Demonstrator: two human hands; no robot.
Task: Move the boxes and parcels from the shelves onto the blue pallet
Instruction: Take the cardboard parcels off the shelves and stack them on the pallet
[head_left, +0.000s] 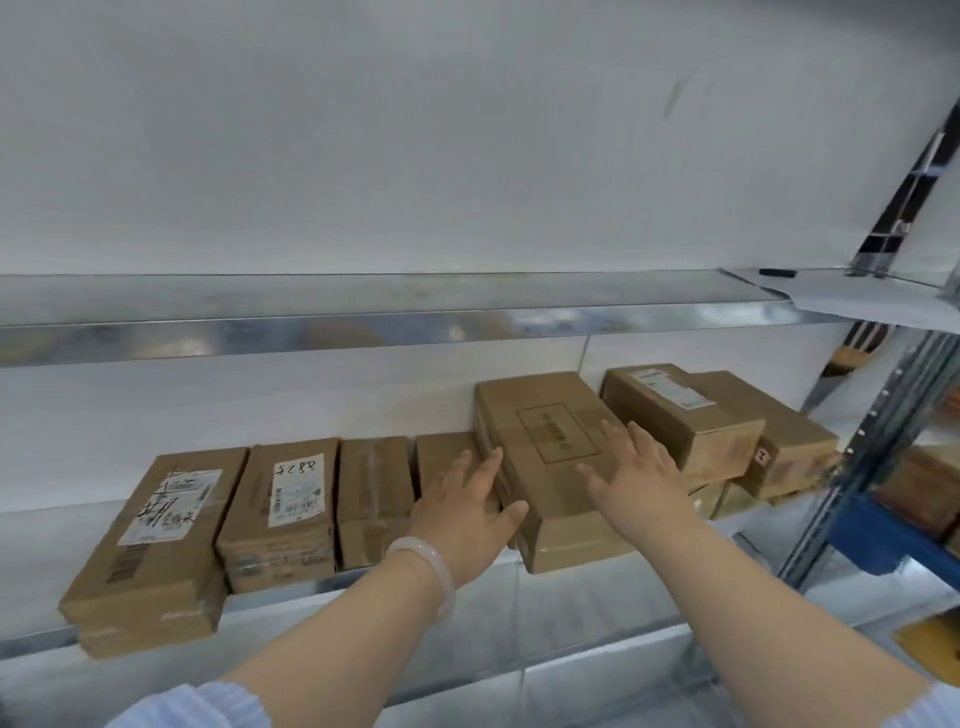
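- Both hands are spread wide, fingers straight, clamped on nothing. The left hand (470, 512) presses flat against the left side of the large cardboard box (545, 431), its thumb at the front corner, and the right hand (639, 473) lies palm-down on the box top.
- That hold looks like bracketing: one hand to steer the side, the other to steady the top, probably so the box can slide forward off the shelf before a real lift.
- This box sits on the lower shelf (41, 571), angled, with its front end past the edge. It is still shelved; the blue pallet is out of view.
- Flat parcels lie side by side to its left, among them one marked 5288 (291, 499). A stack of cartons (680, 410) crowds its right.
- A pale bracelet (423, 566) rings the left wrist.
- Above runs a bare metal upper shelf (363, 322) carrying a white sheet (857, 296) and a black marker (776, 272).
- A white wall backs the racking; a perforated upright (872, 441) and blue beam (883, 535) stand at right.
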